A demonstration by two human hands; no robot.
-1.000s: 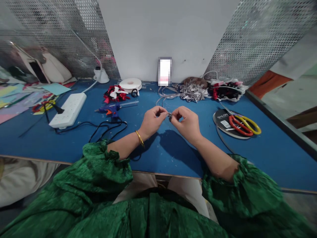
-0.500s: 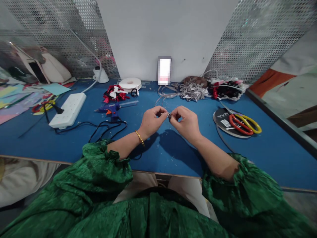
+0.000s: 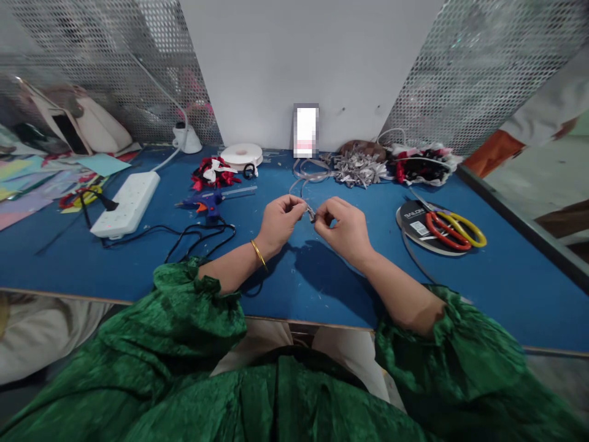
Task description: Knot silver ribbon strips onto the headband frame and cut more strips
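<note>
Plainly small, silvery and dark-ended, the piece is pinched by left grip and right grip

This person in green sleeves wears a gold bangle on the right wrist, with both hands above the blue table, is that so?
Not quite: the head view shows the gold bangle on the left wrist. The sleeves are green, and the left hand and right hand are above the blue table.
</note>
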